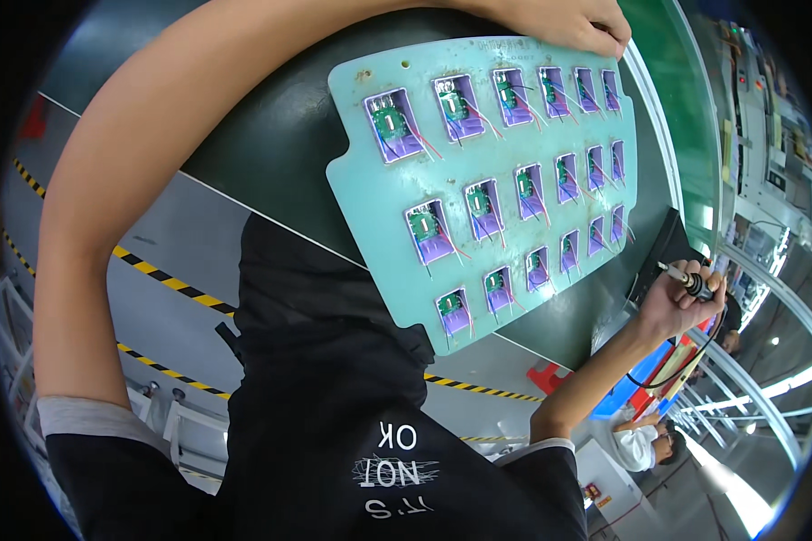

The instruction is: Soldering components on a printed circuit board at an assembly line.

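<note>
Dark table (271,144) below, left hand (576,23) grips board's (475,161) far corner, right hand (669,307) corded tool (696,286)

The camera rides on the wearer's head, the left of a side-by-side pair, and it peers steeply down over their black shirt (316,406) to the worktop (262,144). It's near enough that the left arm (90,207) looms along one side, while the left hand (573,25) meets the top edge and the right hand (684,293) sits toward the right. Its fisheye sweep takes in the striped floor (176,248) and, farther off, a white-clad person (634,448), with straight lines bowing near the dark rim.
</note>
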Motion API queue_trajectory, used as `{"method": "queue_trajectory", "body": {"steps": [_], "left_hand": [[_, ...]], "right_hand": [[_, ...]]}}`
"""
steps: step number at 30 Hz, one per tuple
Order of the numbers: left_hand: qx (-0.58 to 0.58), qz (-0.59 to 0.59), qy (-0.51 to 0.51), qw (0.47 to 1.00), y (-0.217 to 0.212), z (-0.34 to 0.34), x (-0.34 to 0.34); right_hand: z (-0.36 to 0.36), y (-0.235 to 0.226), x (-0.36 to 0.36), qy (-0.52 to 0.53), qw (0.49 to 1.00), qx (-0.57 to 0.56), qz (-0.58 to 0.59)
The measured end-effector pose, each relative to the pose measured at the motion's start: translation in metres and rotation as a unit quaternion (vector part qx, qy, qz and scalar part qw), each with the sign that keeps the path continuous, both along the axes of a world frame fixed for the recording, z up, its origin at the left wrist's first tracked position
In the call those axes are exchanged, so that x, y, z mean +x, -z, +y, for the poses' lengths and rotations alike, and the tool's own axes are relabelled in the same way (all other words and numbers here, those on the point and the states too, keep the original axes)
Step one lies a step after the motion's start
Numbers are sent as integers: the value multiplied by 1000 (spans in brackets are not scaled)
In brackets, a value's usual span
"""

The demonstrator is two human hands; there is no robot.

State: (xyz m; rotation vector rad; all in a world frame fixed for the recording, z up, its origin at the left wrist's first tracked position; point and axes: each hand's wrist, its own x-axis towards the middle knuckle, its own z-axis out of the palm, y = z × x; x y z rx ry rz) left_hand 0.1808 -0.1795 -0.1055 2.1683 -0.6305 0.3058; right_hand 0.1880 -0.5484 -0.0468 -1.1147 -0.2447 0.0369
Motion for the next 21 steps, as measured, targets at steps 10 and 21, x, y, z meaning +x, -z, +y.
{"method": "queue_trajectory", "body": {"steps": [10, 21], "left_hand": [[-16, -22, 15, 1000, 2, 1, 7], [-1, -32, 6, 999, -2, -2, 8]], "right_hand": [[11, -2, -6, -36, 999, -1, -22], [16, -1, -9, -34, 999, -26, -30]]}}
